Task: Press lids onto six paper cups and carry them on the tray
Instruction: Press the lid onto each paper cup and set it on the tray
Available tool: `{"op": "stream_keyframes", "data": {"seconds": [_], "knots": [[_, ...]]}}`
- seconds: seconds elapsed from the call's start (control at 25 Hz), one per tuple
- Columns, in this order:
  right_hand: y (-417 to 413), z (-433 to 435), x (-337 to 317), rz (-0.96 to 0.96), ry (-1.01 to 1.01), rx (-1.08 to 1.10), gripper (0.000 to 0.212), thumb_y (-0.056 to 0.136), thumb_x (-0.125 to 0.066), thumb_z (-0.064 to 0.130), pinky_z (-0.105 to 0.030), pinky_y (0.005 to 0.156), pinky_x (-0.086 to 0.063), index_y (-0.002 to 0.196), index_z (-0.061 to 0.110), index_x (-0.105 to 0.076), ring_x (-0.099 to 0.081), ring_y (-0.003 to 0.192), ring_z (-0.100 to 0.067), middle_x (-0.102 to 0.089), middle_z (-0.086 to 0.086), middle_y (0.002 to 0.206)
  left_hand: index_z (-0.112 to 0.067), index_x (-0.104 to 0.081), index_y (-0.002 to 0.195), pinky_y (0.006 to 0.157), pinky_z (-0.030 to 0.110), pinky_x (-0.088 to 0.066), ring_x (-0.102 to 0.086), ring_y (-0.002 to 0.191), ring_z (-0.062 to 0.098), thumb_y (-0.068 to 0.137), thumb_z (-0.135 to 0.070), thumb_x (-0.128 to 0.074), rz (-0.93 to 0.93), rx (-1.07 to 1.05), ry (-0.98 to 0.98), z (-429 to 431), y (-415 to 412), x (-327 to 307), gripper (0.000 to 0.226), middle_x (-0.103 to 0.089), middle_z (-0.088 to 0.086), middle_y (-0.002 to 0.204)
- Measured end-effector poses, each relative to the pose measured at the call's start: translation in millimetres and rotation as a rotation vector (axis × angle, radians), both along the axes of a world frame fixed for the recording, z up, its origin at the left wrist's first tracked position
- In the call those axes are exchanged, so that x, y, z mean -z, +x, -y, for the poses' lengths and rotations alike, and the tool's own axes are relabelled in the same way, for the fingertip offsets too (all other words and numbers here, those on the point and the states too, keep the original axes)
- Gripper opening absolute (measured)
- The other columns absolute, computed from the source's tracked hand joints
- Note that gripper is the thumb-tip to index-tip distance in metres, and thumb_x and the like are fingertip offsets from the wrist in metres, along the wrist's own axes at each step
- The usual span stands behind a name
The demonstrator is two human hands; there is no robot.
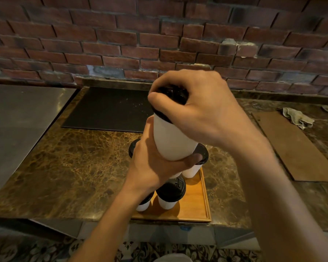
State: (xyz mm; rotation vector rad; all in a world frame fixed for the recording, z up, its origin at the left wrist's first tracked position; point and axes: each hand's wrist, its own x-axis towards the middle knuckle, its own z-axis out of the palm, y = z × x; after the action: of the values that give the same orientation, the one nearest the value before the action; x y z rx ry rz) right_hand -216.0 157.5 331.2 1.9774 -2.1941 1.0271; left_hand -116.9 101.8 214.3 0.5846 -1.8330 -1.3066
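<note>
My left hand (151, 163) grips a white paper cup (169, 138) round its lower body, raised above the wooden tray (197, 203). My right hand (195, 108) curls over the black lid (170, 99) on top of that cup, thumb on the lid's near edge. Beneath my hands, several white cups with black lids stand on the tray: one at the front (171, 192), one partly hidden by my left wrist (145, 203), one at the back right (199, 161), and a lid edge at the back left (133, 148).
The tray sits at the front edge of a brown marble counter (74, 167). A black mat (110, 110) lies behind it, a steel surface (17, 114) to the left, a brown board (295, 148) and crumpled cloth (297, 118) to the right. A brick wall backs the counter.
</note>
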Motion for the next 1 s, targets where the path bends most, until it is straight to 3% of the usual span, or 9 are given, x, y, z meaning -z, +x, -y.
{"op": "stream_keyframes", "data": {"seconds": [0.12, 0.24, 0.36, 0.44, 0.56, 0.68, 0.8, 0.88, 1.0], "knots": [[-21, -3, -8, 0.136, 0.009, -0.294, 0.014, 0.091, -0.060, 0.030, -0.013, 0.077, -0.047, 0.100, 0.027, -0.071, -0.061, 0.097, 0.000, -0.069, 0.014, 0.100, -0.031, -0.041, 0.128, 0.072, 0.023, -0.057, -0.062, 0.102, 0.004, 0.052, -0.032, -0.089, -0.014, 0.211, 0.018, 14, 2, -8, 0.090, -0.060, -0.017, 0.112], [-34, -1, -13, 0.174, 0.025, -0.525, 0.016, 0.088, -0.062, 0.015, -0.036, 0.086, -0.053, 0.102, 0.016, -0.070, -0.065, 0.104, -0.017, -0.071, -0.005, 0.107, -0.016, -0.046, 0.127, 0.075, 0.019, -0.055, -0.064, 0.103, 0.009, 0.055, -0.014, -0.085, -0.043, 0.399, 0.067, 16, 3, -11, 0.083, -0.064, -0.012, 0.112], [-35, 3, -15, 0.196, 0.069, -0.644, 0.018, 0.087, -0.062, 0.009, -0.043, 0.088, -0.052, 0.103, 0.010, -0.070, -0.066, 0.103, -0.024, -0.070, -0.012, 0.108, -0.039, -0.055, 0.117, 0.077, 0.021, -0.054, -0.064, 0.103, 0.009, 0.055, -0.015, -0.080, -0.070, 0.503, 0.077, 16, 6, -8, 0.071, -0.065, -0.014, 0.110], [-32, 2, -16, 0.198, 0.126, -0.643, 0.019, 0.088, -0.061, 0.011, -0.033, 0.086, -0.052, 0.105, 0.011, -0.070, -0.065, 0.102, -0.017, -0.070, -0.007, 0.108, -0.045, -0.057, 0.111, 0.076, 0.021, -0.055, -0.064, 0.102, 0.007, 0.055, -0.016, -0.079, -0.053, 0.527, 0.081, 15, 9, -6, 0.067, -0.066, -0.016, 0.109], [-21, -2, -18, 0.102, 0.162, -0.441, 0.027, 0.089, -0.057, 0.033, -0.012, 0.073, -0.044, 0.111, 0.024, -0.068, -0.060, 0.093, 0.002, -0.064, 0.017, 0.102, -0.036, -0.053, 0.113, 0.072, 0.022, -0.055, -0.064, 0.100, 0.008, 0.052, -0.027, -0.081, -0.055, 0.402, 0.085, 13, 8, -4, 0.067, -0.066, -0.014, 0.106], [-4, 2, -10, -0.065, 0.129, -0.002, 0.039, 0.088, -0.047, 0.059, -0.024, 0.065, -0.041, 0.112, 0.034, -0.063, -0.057, 0.086, -0.007, -0.063, 0.015, 0.095, -0.032, -0.046, 0.115, 0.067, 0.014, -0.052, -0.061, 0.096, 0.001, 0.049, -0.040, -0.081, -0.104, 0.142, -0.004, 12, -2, -3, 0.075, -0.062, -0.016, 0.102], [13, 14, 2, -0.160, 0.065, 0.318, 0.042, 0.092, -0.040, 0.060, -0.034, 0.066, -0.035, 0.114, 0.031, -0.061, -0.051, 0.085, -0.018, -0.061, 0.007, 0.097, -0.023, -0.043, 0.126, 0.070, 0.006, -0.048, -0.058, 0.100, -0.006, 0.050, -0.045, -0.079, -0.112, -0.017, -0.018, 8, -13, -7, 0.087, -0.058, -0.010, 0.110], [7, 15, -1, -0.125, -0.010, 0.239, 0.038, 0.091, -0.045, 0.059, -0.034, 0.071, -0.042, 0.110, 0.032, -0.064, -0.056, 0.089, -0.015, -0.063, 0.010, 0.098, -0.033, -0.041, 0.121, 0.066, 0.004, -0.048, -0.057, 0.097, -0.010, 0.050, -0.044, -0.078, -0.120, -0.009, -0.026, 7, -14, -8, 0.081, -0.058, -0.016, 0.105], [-19, 8, -18, 0.129, 0.042, -0.263, 0.028, 0.091, -0.062, 0.043, -0.025, 0.083, -0.051, 0.113, 0.027, -0.067, -0.060, 0.101, -0.005, -0.065, 0.012, 0.108, -0.035, -0.045, 0.114, 0.065, 0.013, -0.053, -0.063, 0.095, -0.002, 0.050, -0.033, -0.081, -0.129, 0.191, 0.046, 18, -2, -12, 0.073, -0.064, -0.023, 0.101]]}}
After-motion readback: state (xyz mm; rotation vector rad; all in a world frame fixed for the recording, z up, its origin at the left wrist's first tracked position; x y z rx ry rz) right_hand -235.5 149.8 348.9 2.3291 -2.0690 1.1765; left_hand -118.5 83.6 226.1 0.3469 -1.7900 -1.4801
